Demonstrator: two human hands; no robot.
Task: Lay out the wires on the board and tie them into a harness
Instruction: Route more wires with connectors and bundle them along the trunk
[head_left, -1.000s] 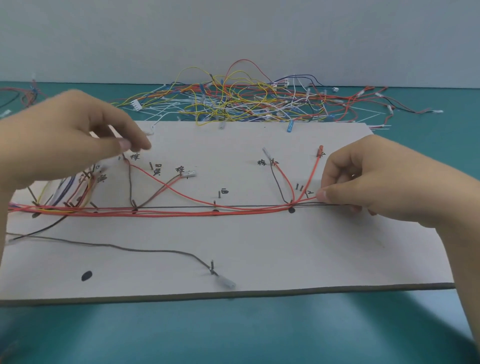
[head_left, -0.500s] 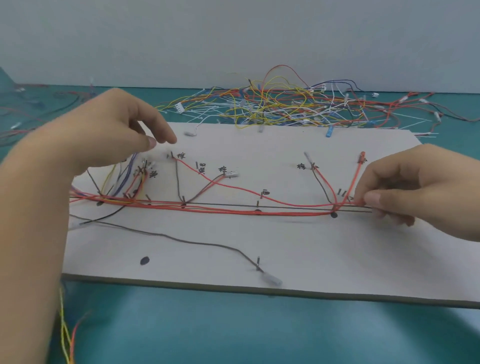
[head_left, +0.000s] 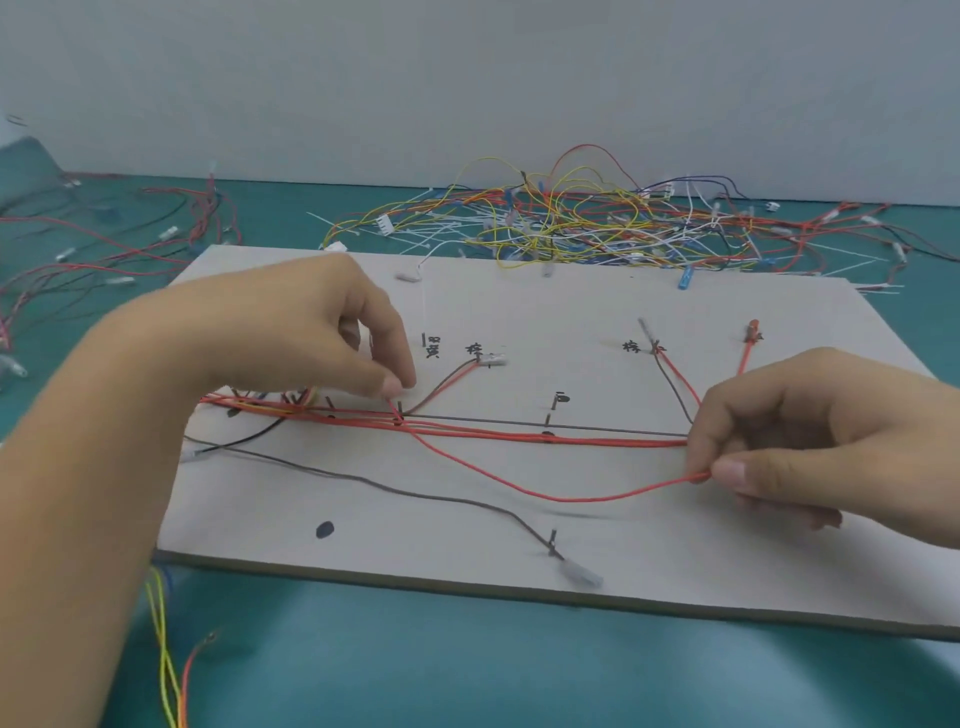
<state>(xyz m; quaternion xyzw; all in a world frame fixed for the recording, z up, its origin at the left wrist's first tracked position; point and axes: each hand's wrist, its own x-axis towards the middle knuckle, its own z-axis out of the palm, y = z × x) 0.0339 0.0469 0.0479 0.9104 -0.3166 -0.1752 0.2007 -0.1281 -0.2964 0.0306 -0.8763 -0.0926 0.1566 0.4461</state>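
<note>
Red wire (head_left: 571, 500), now sagging off trunk bundle (head_left: 597, 440) toward near edge of board (head_left: 415, 540), pinched by left hand (head_left: 311, 332) and right hand (head_left: 810, 436); best re-laid taut.

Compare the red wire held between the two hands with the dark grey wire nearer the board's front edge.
The red wire is bright; the grey wire is dark. The red wire is pinched by the left hand and the right hand; the grey wire lies untouched. The grey wire ends at a white connector; no connector shows on the red wire. Both curve across the board.
</note>
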